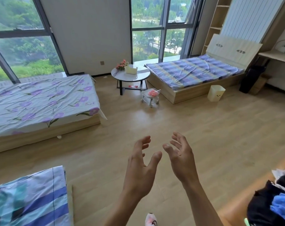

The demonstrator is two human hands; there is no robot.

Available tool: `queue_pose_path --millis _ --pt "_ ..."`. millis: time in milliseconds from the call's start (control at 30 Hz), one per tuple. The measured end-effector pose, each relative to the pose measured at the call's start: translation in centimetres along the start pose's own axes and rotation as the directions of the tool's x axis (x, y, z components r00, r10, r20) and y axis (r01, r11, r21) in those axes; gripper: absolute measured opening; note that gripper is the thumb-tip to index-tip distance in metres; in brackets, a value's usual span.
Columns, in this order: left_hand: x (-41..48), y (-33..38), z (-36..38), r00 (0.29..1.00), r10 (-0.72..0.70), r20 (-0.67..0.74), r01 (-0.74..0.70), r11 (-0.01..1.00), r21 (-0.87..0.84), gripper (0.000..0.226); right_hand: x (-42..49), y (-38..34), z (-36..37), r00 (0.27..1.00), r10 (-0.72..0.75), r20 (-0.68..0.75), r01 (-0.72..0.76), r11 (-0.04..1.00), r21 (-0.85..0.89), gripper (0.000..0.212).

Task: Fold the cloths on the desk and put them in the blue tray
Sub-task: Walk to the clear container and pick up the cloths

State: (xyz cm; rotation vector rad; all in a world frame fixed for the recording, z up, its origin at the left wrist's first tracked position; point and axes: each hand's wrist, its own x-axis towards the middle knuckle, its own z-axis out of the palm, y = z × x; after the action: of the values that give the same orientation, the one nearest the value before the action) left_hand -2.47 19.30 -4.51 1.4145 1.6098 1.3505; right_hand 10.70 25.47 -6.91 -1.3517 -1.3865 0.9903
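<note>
Here, the fingers (pixel 142 141) of both hands are spread wide and gently curved, holding nothing; the left hand (pixel 141 162) and right hand (pixel 181 157) are raised side by side in mid-air, palms turned toward each other, close but apart. Both bare forearms reach up from the bottom of the view.

The cloths (pixel 272 201) lie in a loose heap of black, blue and white at the lower right corner, on a wooden edge that is probably the desk (pixel 283 162); the blue tray is not in view. No folding looks begun. To start well, the person would likely need to turn right toward the heap, lift out one cloth alone (the pieces look tangled together), and spread it flat before the first fold.

Below the hands is a pale wood floor (pixel 187 119). Striped blue bedding (pixel 32 198) sits at the lower left; a bed with purple flowers (pixel 40 103) stands farther left; a bed in blue check (pixel 192 70) stands at the far right, a cream bin (pixel 216 92) just beside it. Between the two beds is a round table (pixel 130 74) with pink flowers, under tall windows (pixel 24 46) showing trees.
</note>
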Motion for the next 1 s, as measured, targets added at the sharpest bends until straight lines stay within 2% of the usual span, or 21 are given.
queue_pose_path --millis 267,500,733,1000 --pt "13.3 -0.2 3.4 0.997 -0.023 -0.075 0.022 1.0 -0.013 0.049 14.6 0.3 1.0 0.999 -0.02 0.049 0.02 1.0 0.005 0.054" --pt "24.5 -1.8 7.3 0.992 -0.097 -0.077 0.091 0.993 -0.079 0.047 25.7 1.2 2.1 0.996 0.026 0.087 -0.026 1.0 -0.004 0.055" --pt "38.7 -5.4 11.3 0.991 -0.127 -0.043 0.121 0.985 -0.123 0.053 39.5 4.0 4.3 0.994 0.093 0.05 -0.093 0.996 -0.019 0.05" --pt "59.3 -8.9 15.0 0.986 -0.159 0.055 0.165 0.976 -0.145 0.038 59.7 4.8 8.0 0.991 0.128 0.03 -0.126 0.99 -0.068 0.051"
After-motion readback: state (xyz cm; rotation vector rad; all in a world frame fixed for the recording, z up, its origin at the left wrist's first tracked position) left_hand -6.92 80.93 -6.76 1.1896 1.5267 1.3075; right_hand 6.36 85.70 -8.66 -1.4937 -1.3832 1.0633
